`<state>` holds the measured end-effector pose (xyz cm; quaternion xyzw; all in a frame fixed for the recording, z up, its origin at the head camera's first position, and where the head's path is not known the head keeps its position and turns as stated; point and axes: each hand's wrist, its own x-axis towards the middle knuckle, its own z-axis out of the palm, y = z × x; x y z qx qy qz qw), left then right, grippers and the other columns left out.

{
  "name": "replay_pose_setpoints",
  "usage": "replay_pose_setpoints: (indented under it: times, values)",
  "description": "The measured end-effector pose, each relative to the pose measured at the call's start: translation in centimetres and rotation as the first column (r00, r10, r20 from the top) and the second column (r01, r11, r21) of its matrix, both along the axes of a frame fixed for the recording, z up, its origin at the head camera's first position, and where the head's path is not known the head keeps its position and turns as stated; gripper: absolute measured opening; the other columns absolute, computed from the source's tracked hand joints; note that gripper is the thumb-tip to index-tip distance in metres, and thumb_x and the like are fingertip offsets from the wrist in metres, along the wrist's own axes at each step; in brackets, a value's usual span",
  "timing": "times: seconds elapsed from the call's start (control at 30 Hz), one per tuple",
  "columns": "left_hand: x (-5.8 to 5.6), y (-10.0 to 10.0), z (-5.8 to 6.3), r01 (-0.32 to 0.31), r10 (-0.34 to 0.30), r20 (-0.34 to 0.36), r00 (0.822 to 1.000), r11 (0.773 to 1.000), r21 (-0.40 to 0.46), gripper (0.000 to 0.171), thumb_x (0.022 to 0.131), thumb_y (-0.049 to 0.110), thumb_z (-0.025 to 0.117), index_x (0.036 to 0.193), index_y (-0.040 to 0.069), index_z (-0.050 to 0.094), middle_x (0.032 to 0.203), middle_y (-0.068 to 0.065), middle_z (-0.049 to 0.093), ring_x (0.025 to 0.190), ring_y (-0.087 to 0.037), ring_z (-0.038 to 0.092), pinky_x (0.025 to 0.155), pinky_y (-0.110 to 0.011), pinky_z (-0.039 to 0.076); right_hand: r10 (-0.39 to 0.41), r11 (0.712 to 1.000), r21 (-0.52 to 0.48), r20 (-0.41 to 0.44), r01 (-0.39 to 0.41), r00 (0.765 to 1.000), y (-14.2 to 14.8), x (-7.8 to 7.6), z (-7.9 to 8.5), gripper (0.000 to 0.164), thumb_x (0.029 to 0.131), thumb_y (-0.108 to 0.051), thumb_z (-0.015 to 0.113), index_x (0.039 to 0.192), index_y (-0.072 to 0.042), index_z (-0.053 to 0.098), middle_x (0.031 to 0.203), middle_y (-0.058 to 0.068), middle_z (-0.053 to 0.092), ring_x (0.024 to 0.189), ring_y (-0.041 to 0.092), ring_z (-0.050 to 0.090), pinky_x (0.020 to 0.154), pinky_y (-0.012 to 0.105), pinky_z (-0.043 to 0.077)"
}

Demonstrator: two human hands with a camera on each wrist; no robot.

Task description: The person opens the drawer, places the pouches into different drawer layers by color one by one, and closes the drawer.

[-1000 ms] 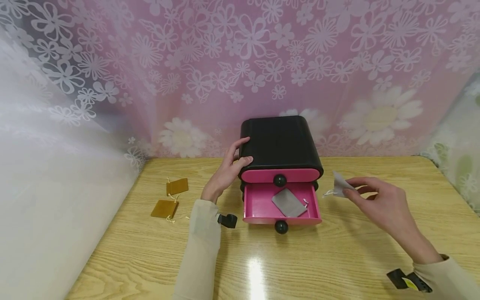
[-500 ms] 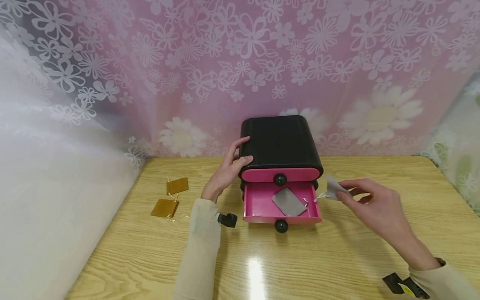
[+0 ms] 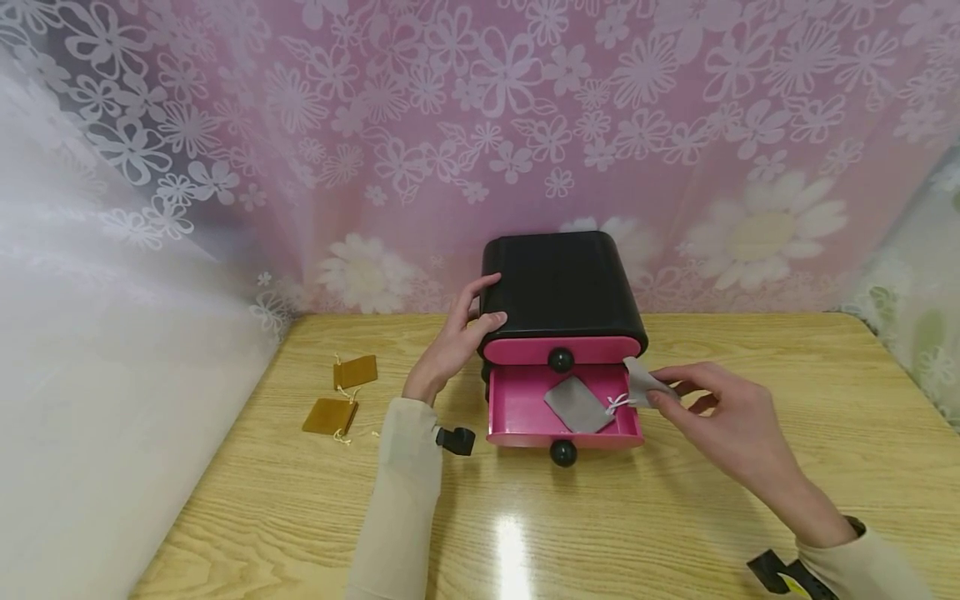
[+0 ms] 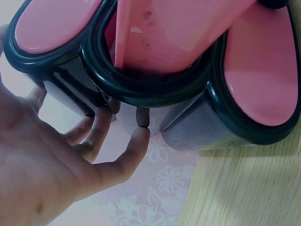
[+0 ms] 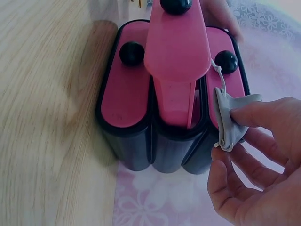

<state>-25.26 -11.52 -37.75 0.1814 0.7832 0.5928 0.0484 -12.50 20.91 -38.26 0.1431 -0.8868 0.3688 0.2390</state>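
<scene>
A black mini drawer cabinet (image 3: 555, 283) with pink fronts stands at the table's back edge, its middle drawer (image 3: 517, 404) pulled out. My left hand (image 3: 450, 342) grips the cabinet's left side, thumb on the top; in the left wrist view bent fingers (image 4: 134, 146) reach the side wall. Inside the drawer lies a grey drawstring pouch (image 3: 577, 405). My right hand (image 3: 727, 417) pinches a second grey drawstring pouch (image 3: 643, 385) between thumb and fingers. That pouch overlaps the drawer's right wall in the head view, its white cord (image 3: 617, 404) hanging over the drawer.
Two mustard-brown drawstring pouches lie on the table at the left, the upper pouch (image 3: 355, 372) and the lower pouch (image 3: 330, 416). Round black knobs stick out from the drawer fronts, such as the middle knob (image 3: 563, 452). A flowered curtain (image 3: 450, 150) hangs behind.
My right hand has moved left with the grey pouch, from beside the cabinet to the open drawer's right edge. The left hand and the cabinet have stayed put.
</scene>
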Motion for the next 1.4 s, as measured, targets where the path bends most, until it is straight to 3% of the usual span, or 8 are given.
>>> replay_pose_setpoints:
  times: [0.5,1.03,1.4]
  values:
    - [0.0,0.0,-0.1,0.000,0.000,-0.009,1.000,1.000,-0.003,0.054,0.102,0.035,0.055,0.151,0.048,0.037,0.164,0.002,0.021,0.138,-0.028,0.046,0.110,-0.055,0.044,0.043,0.999,0.012,-0.027,-0.042,0.999,-2.5,-0.5,-0.1,0.027,0.077,-0.003,0.086,0.101,-0.014,0.079,0.092,0.000,0.076,0.076,-0.010,0.058,0.063,0.009,0.049]
    - [0.1,0.0,0.0,-0.006,0.006,-0.006,1.000,1.000,-0.008,0.056,0.101,0.036,0.055,0.152,0.048,0.036,0.164,0.001,0.020,0.139,-0.028,0.045,0.109,-0.055,0.044,0.083,0.988,0.136,-0.073,-0.073,0.994,-4.2,-0.9,-0.7,0.030,0.073,-0.003,0.089,0.098,-0.016,0.079,0.090,-0.004,0.073,0.071,0.004,0.056,0.060,0.024,0.049]
    - [0.0,0.0,-0.2,0.007,-0.007,-0.007,1.000,1.000,0.015,0.055,0.102,0.034,0.054,0.152,0.048,0.036,0.163,0.002,0.023,0.138,-0.027,0.046,0.108,-0.053,0.046,0.101,0.979,0.182,-0.045,-0.091,0.994,-5.0,-1.0,-0.6,0.027,0.074,-0.003,0.088,0.097,-0.014,0.078,0.089,-0.001,0.070,0.065,0.006,0.051,0.055,0.020,0.042]
